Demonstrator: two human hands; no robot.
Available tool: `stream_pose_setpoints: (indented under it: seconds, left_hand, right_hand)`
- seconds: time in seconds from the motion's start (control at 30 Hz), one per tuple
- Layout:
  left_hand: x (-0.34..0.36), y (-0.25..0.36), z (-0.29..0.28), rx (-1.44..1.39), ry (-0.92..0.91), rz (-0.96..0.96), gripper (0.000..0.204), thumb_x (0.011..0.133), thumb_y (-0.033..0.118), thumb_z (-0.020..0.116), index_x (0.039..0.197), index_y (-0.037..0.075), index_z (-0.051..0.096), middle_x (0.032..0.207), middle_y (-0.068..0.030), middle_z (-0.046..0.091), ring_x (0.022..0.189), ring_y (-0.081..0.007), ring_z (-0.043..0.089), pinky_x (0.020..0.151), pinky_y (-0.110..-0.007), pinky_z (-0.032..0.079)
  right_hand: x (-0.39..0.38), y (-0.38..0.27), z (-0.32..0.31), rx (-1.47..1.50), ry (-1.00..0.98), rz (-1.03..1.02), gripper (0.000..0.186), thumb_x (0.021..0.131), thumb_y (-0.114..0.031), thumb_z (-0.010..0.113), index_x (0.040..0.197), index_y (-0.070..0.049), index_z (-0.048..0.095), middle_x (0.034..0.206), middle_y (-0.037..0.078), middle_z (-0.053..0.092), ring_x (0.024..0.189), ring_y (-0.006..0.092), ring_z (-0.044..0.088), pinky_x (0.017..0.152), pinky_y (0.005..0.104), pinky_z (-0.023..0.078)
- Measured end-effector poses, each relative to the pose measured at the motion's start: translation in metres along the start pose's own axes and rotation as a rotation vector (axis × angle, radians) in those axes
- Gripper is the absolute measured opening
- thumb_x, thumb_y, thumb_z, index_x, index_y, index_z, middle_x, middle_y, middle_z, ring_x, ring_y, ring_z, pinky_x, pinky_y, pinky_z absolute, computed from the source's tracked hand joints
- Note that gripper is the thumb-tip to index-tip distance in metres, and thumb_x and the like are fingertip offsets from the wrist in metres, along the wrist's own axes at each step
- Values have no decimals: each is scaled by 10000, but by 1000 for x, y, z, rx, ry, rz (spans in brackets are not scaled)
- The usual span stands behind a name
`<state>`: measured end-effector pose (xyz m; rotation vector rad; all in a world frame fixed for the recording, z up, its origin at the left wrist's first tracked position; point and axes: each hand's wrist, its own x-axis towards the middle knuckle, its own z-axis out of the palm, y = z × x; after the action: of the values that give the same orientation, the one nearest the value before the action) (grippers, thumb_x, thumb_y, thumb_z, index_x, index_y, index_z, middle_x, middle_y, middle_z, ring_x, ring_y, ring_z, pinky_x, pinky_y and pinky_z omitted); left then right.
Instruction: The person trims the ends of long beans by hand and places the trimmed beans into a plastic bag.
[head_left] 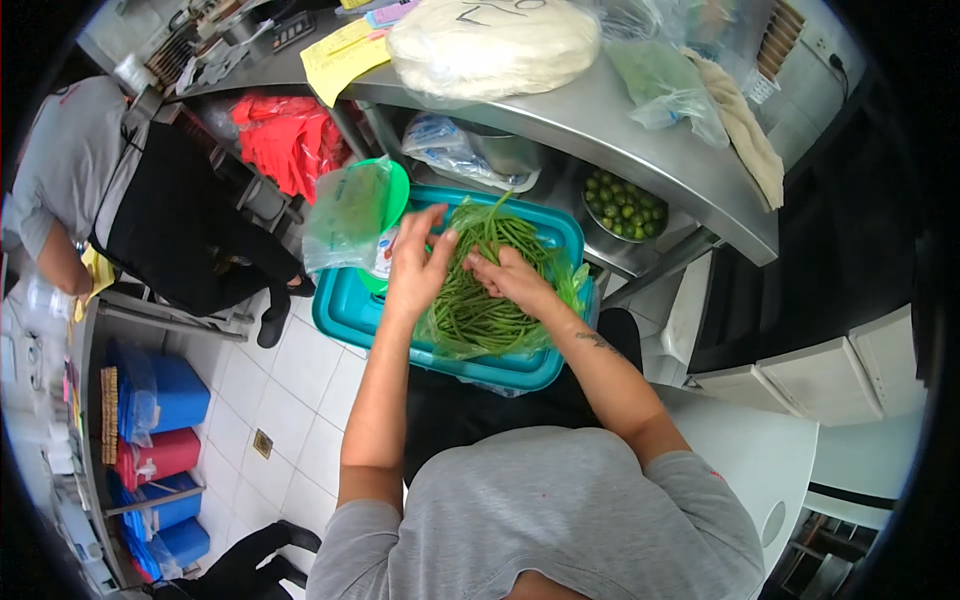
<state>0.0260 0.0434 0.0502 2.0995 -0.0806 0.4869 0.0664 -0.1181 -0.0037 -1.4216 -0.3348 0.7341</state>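
Note:
A heap of long green beans (477, 310) lies in a clear plastic bag (574, 288), on a teal plastic tub or lid (546, 372) in front of me. My left hand (418, 258) hovers over the left side of the heap, fingers apart and nothing visible in them. On the beans rests my right hand (512, 280), its fingers curled closed around some of them; how many it holds is hidden. Left of my left hand, a green round container (396, 190) is partly covered by a clear plastic bag (345, 215).
Beyond the tub runs a steel counter (640, 120) bearing a large bag of something pale (492, 48) and a yellow paper (343, 60). Beneath it stands a bowl of small green fruit (625, 205). A co-worker (180, 190) stands at left, near blue bins (165, 395).

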Motion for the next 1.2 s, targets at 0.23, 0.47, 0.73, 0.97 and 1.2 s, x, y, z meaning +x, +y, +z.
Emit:
stream_pose_setpoints:
  seconds: [0.23, 0.47, 0.73, 0.97, 1.2]
  left_hand:
    - [32, 15, 8, 95, -288, 37, 219, 840, 141, 594, 1024, 24, 611, 778, -76, 600, 710, -157, 548, 641, -281, 443]
    - [25, -2, -17, 125, 166, -2, 155, 864, 127, 572, 913, -14, 613, 709, -73, 532, 570, -123, 506, 516, -274, 417]
    - [-23, -21, 49, -76, -78, -195, 254, 796, -20, 518, 1043, -78, 536, 863, -228, 567, 758, -330, 597, 681, -390, 480]
    - [-3, -1, 12, 69, -48, 19, 215, 849, 7, 519, 1054, -33, 570, 857, -125, 569, 702, -197, 594, 649, -306, 475]
    - [-3, 15, 10, 143, -182, 208, 116, 785, -15, 568, 900, -11, 581, 839, -136, 543, 802, -295, 563, 672, -361, 450]
  right_hand:
    - [5, 7, 5, -512, -77, -235, 475, 882, -361, 563, 1187, -1, 502, 859, 79, 581, 712, 135, 524, 649, 269, 459]
    - [-13, 8, -22, 408, -11, -24, 257, 920, -216, 524, 1041, 8, 556, 925, 39, 564, 713, 116, 516, 593, 227, 421]
    - [-10, 1, 9, 515, 122, 90, 302, 917, -275, 532, 1107, -41, 524, 914, 33, 560, 746, 123, 544, 611, 260, 426]
    - [-20, -3, -10, 223, -146, -16, 248, 924, -215, 518, 1014, 12, 562, 781, 45, 552, 623, 97, 494, 477, 229, 376]
    - [-22, -5, -11, 127, -227, 12, 245, 921, -220, 526, 940, 24, 548, 730, 39, 547, 588, 99, 484, 482, 223, 381]
